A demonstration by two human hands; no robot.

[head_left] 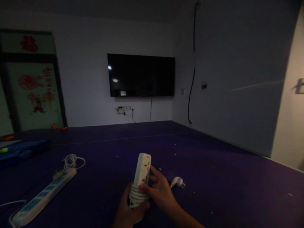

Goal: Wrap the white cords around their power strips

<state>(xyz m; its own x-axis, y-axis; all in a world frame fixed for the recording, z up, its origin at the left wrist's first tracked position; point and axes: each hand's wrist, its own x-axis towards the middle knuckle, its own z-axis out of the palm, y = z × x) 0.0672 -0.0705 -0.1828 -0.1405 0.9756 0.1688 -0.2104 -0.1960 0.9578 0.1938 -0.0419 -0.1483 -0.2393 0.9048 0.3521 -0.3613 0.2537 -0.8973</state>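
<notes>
My left hand (128,210) is closed round the lower end of a white power strip (142,169), which stands nearly upright in front of me. Its white cable (137,193) is wound in several turns round the strip's lower half. My right hand (161,190) rests its thumb and fingers on the strip's right side at the coil. The cable's white plug (177,182) hangs or lies just right of my right hand, over the dark purple floor.
A second, longer power strip (45,196) with blue sockets lies on the floor at the left, its cable bundled (71,161) at the far end. A dark television (142,75) hangs on the far wall above wall sockets (124,109). Blue fabric (21,150) lies far left.
</notes>
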